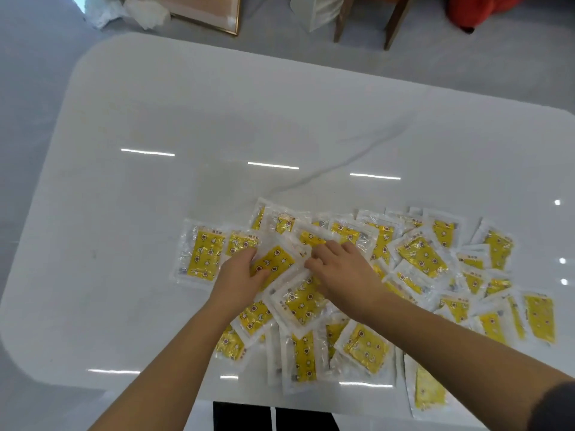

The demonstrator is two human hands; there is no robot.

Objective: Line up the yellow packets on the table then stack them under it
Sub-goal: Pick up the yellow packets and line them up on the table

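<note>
Dozens of yellow packets (423, 253) overlapped; my left grip (239, 272) held the top packet (277, 262), my right grip (339, 269) unclear; tugging could scatter neighbours.

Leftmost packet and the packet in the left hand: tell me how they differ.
The leftmost packet lies flat on the table, untouched; the held packet is gripped by the left hand. The leftmost packet sits nearly straight; the held packet lies diagonally over other packets. Both show the same yellow star print in clear wrap.
</note>
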